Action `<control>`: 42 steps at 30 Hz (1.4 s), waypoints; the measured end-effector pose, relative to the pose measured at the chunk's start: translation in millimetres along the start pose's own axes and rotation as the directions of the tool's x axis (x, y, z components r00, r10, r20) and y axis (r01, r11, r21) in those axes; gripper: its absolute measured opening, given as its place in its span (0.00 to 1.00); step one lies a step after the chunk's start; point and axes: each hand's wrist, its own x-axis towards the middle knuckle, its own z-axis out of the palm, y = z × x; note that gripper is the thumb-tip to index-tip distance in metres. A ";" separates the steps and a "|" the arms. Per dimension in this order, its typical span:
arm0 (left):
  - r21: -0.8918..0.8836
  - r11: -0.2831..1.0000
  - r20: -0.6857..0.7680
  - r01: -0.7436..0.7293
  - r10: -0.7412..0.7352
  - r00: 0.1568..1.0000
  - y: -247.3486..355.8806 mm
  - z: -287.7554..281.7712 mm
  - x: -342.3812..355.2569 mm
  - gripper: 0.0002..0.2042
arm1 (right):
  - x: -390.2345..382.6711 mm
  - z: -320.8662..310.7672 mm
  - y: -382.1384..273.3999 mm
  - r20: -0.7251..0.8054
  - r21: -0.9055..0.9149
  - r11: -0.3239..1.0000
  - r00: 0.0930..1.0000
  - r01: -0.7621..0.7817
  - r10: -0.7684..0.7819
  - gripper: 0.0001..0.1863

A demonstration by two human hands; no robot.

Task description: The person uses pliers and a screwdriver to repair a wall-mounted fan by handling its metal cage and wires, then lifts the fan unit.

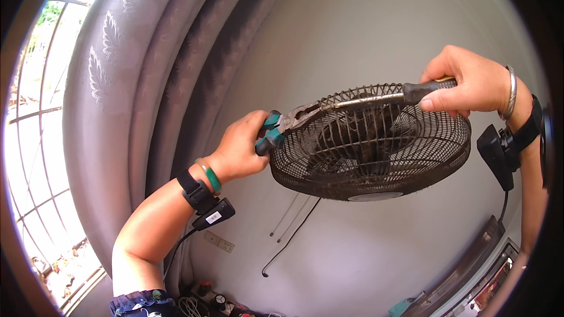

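Note:
My left hand [238,144] is closed around the teal and black handles of a pair of pliers [296,117]. Closed too, my right hand [473,82] grips the dark handle of a screwdriver [367,100]. Its metal shaft runs leftward across the upper rim of a fan [376,170], and the tip meets the pliers' jaws; whether they clamp it I cannot tell. The fan has a dark wire cage thick with dust, a pale oval badge low on its front, and blades behind the wires. Both tools are at the cage's top edge.
A grey curtain [117,100] hangs at the left beside a barred window [44,129]. Below the fan, cords [291,238] dangle against the pale wall, near a wall socket [219,241]. Cables and small items [202,299] lie at the bottom. Black devices are strapped to both my wrists.

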 end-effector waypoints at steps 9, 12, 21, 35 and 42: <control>-0.015 1.000 0.017 -0.009 0.009 1.000 -1.8 2.9 -0.3 0.27 | 4.1 10.0 20.6 -0.150 -0.274 0.908 0.919 0.316 -0.365 0.13; -0.046 0.999 0.017 0.009 -0.008 1.000 -0.7 3.6 -0.6 0.27 | 5.2 13.2 29.6 -0.168 -0.411 0.822 0.854 0.394 -0.493 0.13; -0.055 0.997 0.028 0.057 -0.056 0.998 -1.4 3.7 -2.2 0.26 | 2.1 21.7 30.0 -0.209 -0.685 0.590 0.662 0.426 -0.720 0.13; -0.015 0.999 0.079 0.052 -0.051 0.996 2.0 2.6 2.8 0.27 | 10.7 33.1 50.2 -0.236 -0.816 0.435 0.469 0.381 -0.851 0.17; -0.023 0.992 0.112 0.124 -0.120 0.986 -0.1 2.1 0.6 0.26 | 15.5 40.6 46.0 -0.238 -0.894 0.371 0.437 0.250 -0.868 0.13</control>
